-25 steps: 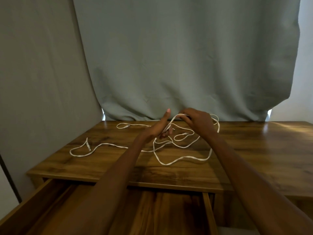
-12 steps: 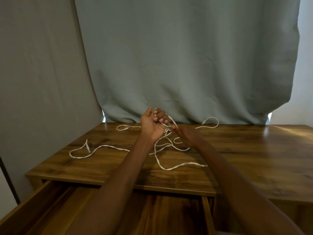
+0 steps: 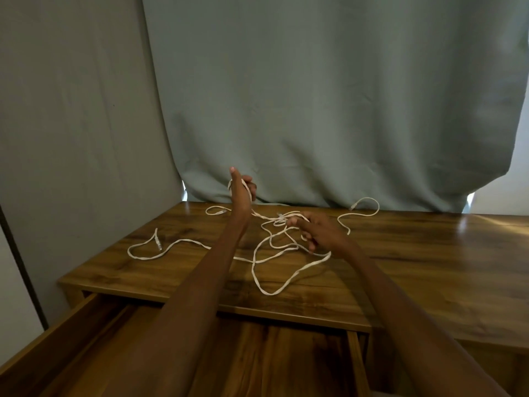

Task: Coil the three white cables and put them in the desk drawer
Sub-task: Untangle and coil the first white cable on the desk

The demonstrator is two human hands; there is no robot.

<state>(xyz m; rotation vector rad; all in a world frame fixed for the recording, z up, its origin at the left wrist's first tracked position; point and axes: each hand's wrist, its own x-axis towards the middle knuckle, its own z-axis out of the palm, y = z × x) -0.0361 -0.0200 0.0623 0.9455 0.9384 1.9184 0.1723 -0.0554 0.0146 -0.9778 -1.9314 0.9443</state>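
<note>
Head view, setting: a wooden worktop (image 3: pixel 415 253) stands against a grey-green curtain (image 3: pixel 329 96), with a grey wall on the left.
Head view, cables: the white cables (image 3: pixel 259 277) lie tangled on the worktop. One end trails far left to a plug (image 3: pixel 158 243), one loop reaches the front edge, and another end curls away at the back right (image 3: pixel 369 207). How many separate cables make up the tangle cannot be told.
Head view, left hand: the left hand (image 3: pixel 241 196) is raised above the worktop, thumb pointing up, its fingers (image 3: pixel 252 187) curled around a few turns of cable. A strand runs down from it to the tangle.
Head view, right hand: the right hand (image 3: pixel 317 232) is low over the middle of the tangle, fingers bent and seemingly pinching a strand. The exact grip is hard to make out.
Head view, drawer: the desk drawer (image 3: pixel 94 333) is pulled open below the front edge. No cable shows in the visible part.
Step in hand: probably winding the first cable round the left hand.
Doing it well: feed the strand with light tension, lifting it clear of the crossings so no knot tightens. Keep the loops even in size.
Risk: pulling hard could drag the other cables along or off the worktop.
</note>
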